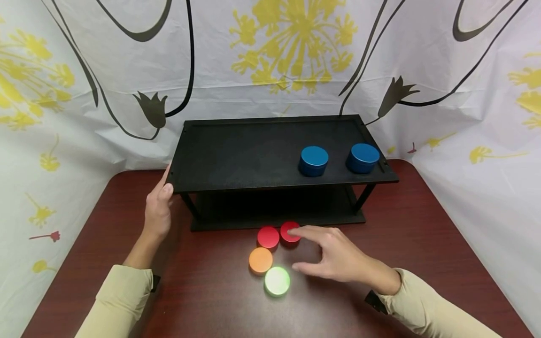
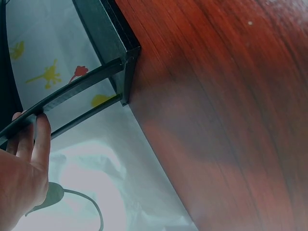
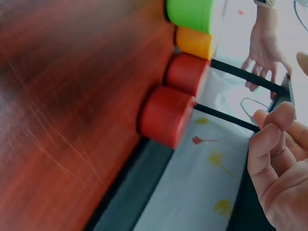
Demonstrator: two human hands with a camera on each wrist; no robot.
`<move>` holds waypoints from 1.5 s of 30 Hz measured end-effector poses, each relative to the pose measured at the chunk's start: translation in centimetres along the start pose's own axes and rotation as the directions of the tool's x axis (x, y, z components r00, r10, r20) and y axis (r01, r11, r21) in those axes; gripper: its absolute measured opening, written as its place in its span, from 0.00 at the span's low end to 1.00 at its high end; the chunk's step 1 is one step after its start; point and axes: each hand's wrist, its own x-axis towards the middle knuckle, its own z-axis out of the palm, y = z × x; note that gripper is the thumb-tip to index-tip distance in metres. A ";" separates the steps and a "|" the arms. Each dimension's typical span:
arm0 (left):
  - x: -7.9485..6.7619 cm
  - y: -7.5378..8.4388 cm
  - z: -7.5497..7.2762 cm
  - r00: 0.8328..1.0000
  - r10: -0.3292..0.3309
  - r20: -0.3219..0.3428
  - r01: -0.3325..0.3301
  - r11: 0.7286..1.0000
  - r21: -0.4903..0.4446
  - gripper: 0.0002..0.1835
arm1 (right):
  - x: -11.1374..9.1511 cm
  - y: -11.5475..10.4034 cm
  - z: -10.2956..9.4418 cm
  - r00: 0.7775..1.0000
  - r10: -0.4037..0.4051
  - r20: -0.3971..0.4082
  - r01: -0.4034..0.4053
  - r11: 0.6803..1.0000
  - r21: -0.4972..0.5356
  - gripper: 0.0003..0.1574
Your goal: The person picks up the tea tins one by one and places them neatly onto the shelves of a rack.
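Note:
A black two-tier shelf [image 1: 253, 155] stands on the table. My left hand [image 1: 158, 211] grips the left edge of its top board near the front corner. In the left wrist view, fingers [image 2: 42, 139] reach the board's underside; the thumb is hidden there. My right hand [image 1: 338, 256] is in the air, thumb and index finger spread, holding nothing. Its index finger overlaps the right red tin [image 1: 288, 238] in the head view, but looks apart from it in the right wrist view. Beside that are another red tin [image 1: 268, 237], an orange tin [image 1: 260, 261] and a green tin [image 1: 277, 281].
Two blue tins, one nearer the middle [image 1: 313, 161] and one near the right edge [image 1: 363, 158], sit on the shelf's top board. The dark red wooden table [image 1: 211, 291] lies below. A white flower-patterned curtain [image 1: 105, 84] hangs behind and on both sides.

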 end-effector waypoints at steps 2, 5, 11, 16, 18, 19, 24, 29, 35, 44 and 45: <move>0.0 0.0 0.0 1.000 0.006 0.000 -0.006 1.000 -0.003 0.27 | -0.2 0.1 0.5 1.000 0.003 0.030 -0.004 1.000 0.009 0.36; 0.0 0.0 0.0 1.000 0.004 0.000 -0.004 1.000 -0.014 0.27 | -0.4 0.2 1.3 0.998 0.008 0.062 -0.009 1.000 0.011 0.36; 0.1 0.0 0.0 1.000 -0.016 -0.002 0.016 1.000 -0.019 0.28 | -0.9 0.3 2.9 0.992 0.040 0.120 -0.042 0.999 0.012 0.38; 0.0 0.1 0.0 1.000 -0.014 -0.005 0.014 1.000 0.008 0.28 | -1.2 0.4 4.0 0.990 0.027 0.141 -0.025 1.000 -0.012 0.39; 0.0 0.1 0.0 1.000 -0.014 -0.005 0.014 1.000 0.011 0.28 | -1.2 0.4 4.4 0.989 0.019 0.145 -0.017 1.000 -0.014 0.38; 0.0 0.1 0.0 1.000 -0.014 -0.004 0.014 1.000 0.010 0.28 | -1.2 0.4 4.6 0.989 0.017 0.145 -0.014 1.000 -0.015 0.38; 0.0 0.1 -0.1 1.000 -0.014 -0.001 0.014 1.000 -0.002 0.28 | -1.3 0.5 5.3 0.986 0.036 0.166 -0.031 0.999 -0.029 0.38; -0.1 0.0 -0.1 1.000 -0.011 0.000 0.011 1.000 -0.003 0.28 | -1.4 0.7 5.8 0.976 0.072 0.205 -0.068 0.997 -0.029 0.39; -0.1 -0.1 -0.1 1.000 -0.014 0.002 0.014 0.999 0.033 0.28 | -1.5 0.9 6.2 0.972 0.094 0.215 -0.087 0.995 -0.042 0.39; -0.3 0.2 -0.1 0.998 -0.063 -0.013 0.063 0.998 0.028 0.28 | -1.3 0.7 6.5 0.963 0.094 0.252 -0.096 0.995 -0.001 0.38; -0.2 0.1 -0.1 0.998 -0.055 -0.009 0.055 0.998 0.024 0.28 | -1.3 0.7 6.6 0.962 0.092 0.256 -0.096 0.995 0.005 0.37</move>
